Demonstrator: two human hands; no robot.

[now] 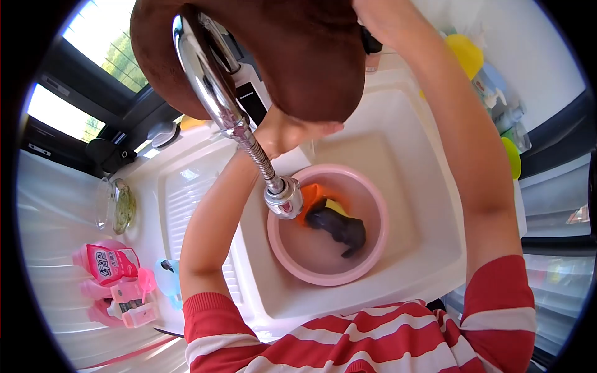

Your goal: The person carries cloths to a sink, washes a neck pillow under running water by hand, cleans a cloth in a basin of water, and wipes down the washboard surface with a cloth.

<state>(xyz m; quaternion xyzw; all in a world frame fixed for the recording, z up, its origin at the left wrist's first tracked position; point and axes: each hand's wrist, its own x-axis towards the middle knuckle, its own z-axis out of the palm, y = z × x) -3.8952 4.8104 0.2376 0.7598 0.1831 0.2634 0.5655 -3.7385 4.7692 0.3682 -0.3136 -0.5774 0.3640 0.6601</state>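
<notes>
Well, a large brown cloth [317, 71] fills the upper middle of the view, lifted above the far side of the sink [429, 242]. The left hand [280, 133] is against its lower edge, with a fingertip showing below the cloth; the other fingers are partly covered, so I cannot tell how far this grip is closed. The right hand [373, 13] is beside the upper right of the cloth, cut off by the top of the view, and its grip cannot be made out either.

The tap [208, 78] hangs in front of the cloth, and its nozzle [283, 198] overlaps the upper left rim of the pink basin [283, 253]. The basin is near the sink's left wall; more sink floor shows between it and the right wall. Within its rim, an orange cloth [309, 198], a yellow piece [336, 206] and a dark grey cloth [339, 227] lie bunched together in cloudy water. What lies under them is hidden.

The ribbed drainboard [186, 214] runs along the sink's left side, partly behind the left forearm. Beyond its outer edge are a glass bowl [125, 206], a pink bottle [112, 263] and a light blue container [168, 281]. Past the right edge, a yellow item [464, 56] and a green item [512, 158] show beside the right arm, with clear plastic things too jumbled to name. The brown cloth hides much of the sink's far edge; the striped shirt [373, 339] covers part of the near edge.
</notes>
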